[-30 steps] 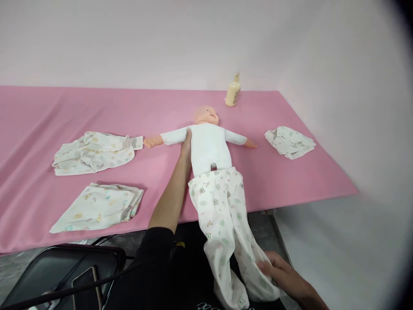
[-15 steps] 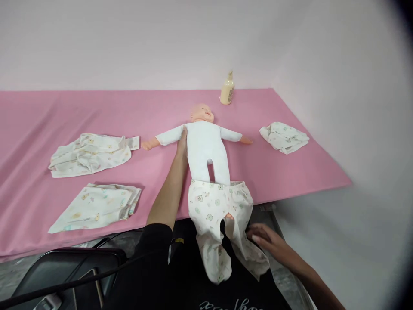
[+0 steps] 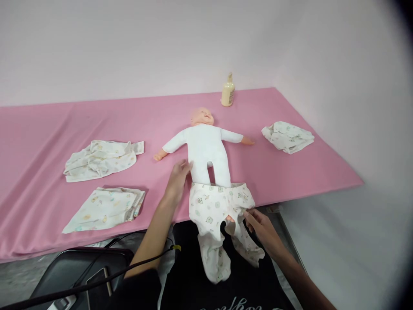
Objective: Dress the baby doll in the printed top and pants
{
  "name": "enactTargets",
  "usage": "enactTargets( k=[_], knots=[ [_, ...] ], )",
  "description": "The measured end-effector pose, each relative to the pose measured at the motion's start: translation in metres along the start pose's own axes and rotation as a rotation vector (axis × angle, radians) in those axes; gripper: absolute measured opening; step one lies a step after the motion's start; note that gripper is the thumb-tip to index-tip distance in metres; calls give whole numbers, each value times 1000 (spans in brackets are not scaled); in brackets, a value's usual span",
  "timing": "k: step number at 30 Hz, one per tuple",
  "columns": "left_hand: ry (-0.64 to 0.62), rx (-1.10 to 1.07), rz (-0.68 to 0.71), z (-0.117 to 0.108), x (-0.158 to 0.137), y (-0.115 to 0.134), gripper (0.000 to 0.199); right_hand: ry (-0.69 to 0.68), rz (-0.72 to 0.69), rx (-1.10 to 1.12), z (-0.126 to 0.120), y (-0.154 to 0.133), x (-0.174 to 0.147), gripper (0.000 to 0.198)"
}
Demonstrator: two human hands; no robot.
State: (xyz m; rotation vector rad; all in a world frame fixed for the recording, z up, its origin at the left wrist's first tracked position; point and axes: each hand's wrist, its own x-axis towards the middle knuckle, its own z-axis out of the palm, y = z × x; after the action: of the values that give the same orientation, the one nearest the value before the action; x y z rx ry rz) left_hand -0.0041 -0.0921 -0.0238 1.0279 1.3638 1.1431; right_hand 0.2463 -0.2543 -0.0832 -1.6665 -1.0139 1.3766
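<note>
Head view, read as a clock centred on the doll's torso with twelve toward the wall (image 3: 135, 47): your left hand (image 3: 177, 177) is at eight, its fingers loosely bent and not closed round anything, the tips touching the doll's hip. Between four and five, your right hand (image 3: 260, 224) pinches the side of the printed trousers (image 3: 208, 211) between thumb and fingers.

The trousers are at six, the waistband partway up the doll's legs, the lower part hanging past the table edge over your lap. A bit of flesh-coloured foot shows at the gap between the trouser legs. Your doll (image 3: 206, 144) lies face up on the pink tablecloth (image 3: 148, 120), head at twelve, arms spread toward nine and three.

Farther out, you have a pump bottle (image 3: 227, 94) standing at one, a bundled printed garment (image 3: 288, 137) near three, a loosely laid garment (image 3: 101, 160) near nine and a folded cloth (image 3: 105, 210) at eight. Beyond the table edge, between seven and eight, a black chair (image 3: 60, 275) bears a dark flat device (image 3: 93, 292); a black cable (image 3: 145, 261) crosses in front.
</note>
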Motion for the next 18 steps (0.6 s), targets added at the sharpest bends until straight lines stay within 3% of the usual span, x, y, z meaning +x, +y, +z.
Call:
enactTargets(
  k=[3, 5, 7, 9, 14, 18],
  knots=[
    [24, 288, -25, -19, -53, -22, 61, 149, -12, -113, -2, 6, -1, 44],
    [-46, 455, -36, -28, -87, -33, 61, 230, 10, -140, -1, 9, -2, 50],
    [-104, 561, -69, -30, -110, -39, 61, 226, 31, -98, 2, 9, -5, 50],
    [-127, 547, -100, -26, -122, -43, 61, 191, 26, -1, 7, 6, -8, 46],
    [-124, 222, -70, -17, -129, -57, 51, 135, -17, 119, 15, -5, -19, 43],
    [-35, 295, -64, -28, -143, -73, 55, 136, -33, 39, 9, -1, -26, 46]
  ],
)
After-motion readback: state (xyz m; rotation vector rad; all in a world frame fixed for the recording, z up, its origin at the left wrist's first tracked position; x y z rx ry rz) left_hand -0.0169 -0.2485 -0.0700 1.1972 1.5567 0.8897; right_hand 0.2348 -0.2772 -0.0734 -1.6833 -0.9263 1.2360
